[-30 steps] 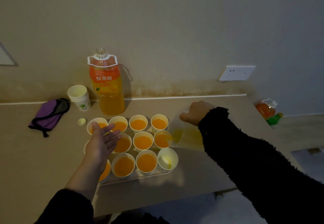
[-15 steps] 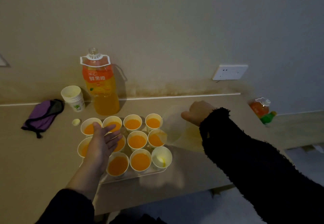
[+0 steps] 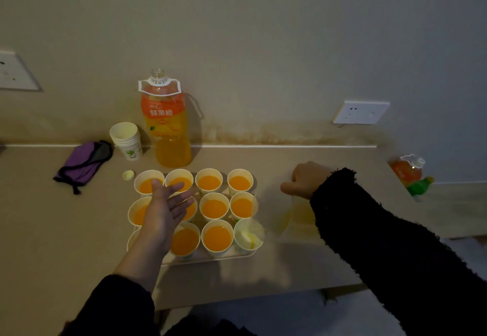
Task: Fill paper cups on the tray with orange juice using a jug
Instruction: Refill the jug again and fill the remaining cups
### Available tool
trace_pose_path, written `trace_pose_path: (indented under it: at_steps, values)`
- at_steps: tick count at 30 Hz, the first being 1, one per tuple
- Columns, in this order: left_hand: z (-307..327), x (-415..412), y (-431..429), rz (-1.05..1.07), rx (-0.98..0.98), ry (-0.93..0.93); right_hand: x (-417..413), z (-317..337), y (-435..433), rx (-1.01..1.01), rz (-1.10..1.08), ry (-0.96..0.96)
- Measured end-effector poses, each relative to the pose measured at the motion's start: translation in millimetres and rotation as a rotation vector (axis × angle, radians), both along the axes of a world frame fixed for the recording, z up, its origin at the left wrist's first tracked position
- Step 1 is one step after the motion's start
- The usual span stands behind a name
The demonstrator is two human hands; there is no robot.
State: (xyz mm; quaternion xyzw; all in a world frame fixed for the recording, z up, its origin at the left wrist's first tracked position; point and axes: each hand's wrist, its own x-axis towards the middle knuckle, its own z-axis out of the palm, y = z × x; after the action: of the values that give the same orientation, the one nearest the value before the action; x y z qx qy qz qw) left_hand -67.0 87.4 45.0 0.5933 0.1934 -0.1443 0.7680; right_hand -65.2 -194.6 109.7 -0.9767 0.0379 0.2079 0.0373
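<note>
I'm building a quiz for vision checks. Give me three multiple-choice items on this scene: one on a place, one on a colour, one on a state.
1. Where does the stack of spare cups stand? A on the floor; B just left of the big bottle; C by the wall socket.
2. What colour is the pouch? A purple; B red; C green.
3. How is the front right cup on the tray? A brimful; B tipped over; C nearly empty.
Answers: B, it stands right beside the bottle; A, its fabric shows purple; C, its pale inside shows almost bare.
</note>
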Motion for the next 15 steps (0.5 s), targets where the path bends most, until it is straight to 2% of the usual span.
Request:
trace_pose_path:
  at_steps: [15]
  values:
    - [-2.2, -2.4, 9.0, 0.005, 0.018, 0.004, 3.8, 1.2, 16.8, -0.048, 0.005, -0.027]
